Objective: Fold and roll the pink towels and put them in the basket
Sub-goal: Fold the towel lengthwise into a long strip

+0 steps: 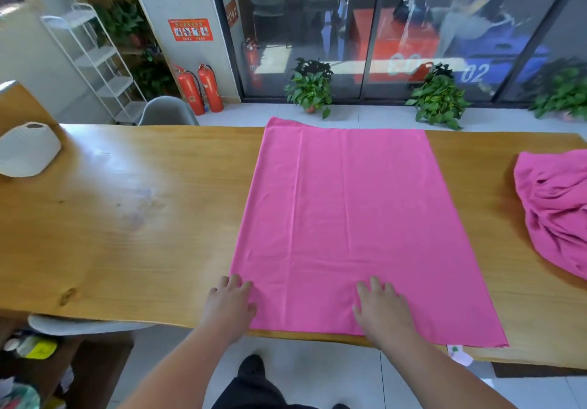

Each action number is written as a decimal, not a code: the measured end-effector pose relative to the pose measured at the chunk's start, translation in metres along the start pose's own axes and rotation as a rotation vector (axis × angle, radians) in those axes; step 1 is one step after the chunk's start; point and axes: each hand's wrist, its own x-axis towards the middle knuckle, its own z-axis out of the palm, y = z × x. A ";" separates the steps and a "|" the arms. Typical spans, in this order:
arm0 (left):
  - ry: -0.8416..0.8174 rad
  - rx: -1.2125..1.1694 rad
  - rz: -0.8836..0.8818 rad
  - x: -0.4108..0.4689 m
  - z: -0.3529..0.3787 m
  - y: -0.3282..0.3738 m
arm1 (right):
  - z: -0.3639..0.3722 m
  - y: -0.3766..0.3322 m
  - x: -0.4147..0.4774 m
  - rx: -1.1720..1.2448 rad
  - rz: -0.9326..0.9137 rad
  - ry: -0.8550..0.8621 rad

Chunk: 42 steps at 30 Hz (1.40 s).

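Note:
A pink towel (349, 218) lies spread flat across the wooden table (127, 218), reaching from the far edge to the near edge. My left hand (230, 303) rests palm down at the towel's near left corner, half on the wood. My right hand (381, 308) lies flat on the towel near its front edge, fingers apart. Neither hand grips the cloth. A second pink towel (556, 211) sits crumpled in a heap at the table's right end. A white basket (27, 149) stands at the far left of the table.
A grey chair (168, 111) stands behind the table on the left, near a white shelf rack (95, 59) and two red fire extinguishers (200, 90). Potted plants (311, 89) line the glass wall beyond. A white label (457, 353) hangs below the towel's near right corner.

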 end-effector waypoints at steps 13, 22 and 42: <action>-0.018 0.055 0.394 0.104 -0.019 -0.073 | 0.011 -0.115 0.028 0.146 0.070 0.020; 0.194 -0.045 0.677 0.132 -0.011 -0.115 | -0.002 -0.166 0.023 0.042 0.363 0.050; 0.061 0.066 0.629 0.248 -0.057 -0.168 | -0.051 -0.312 0.117 0.240 0.058 -0.019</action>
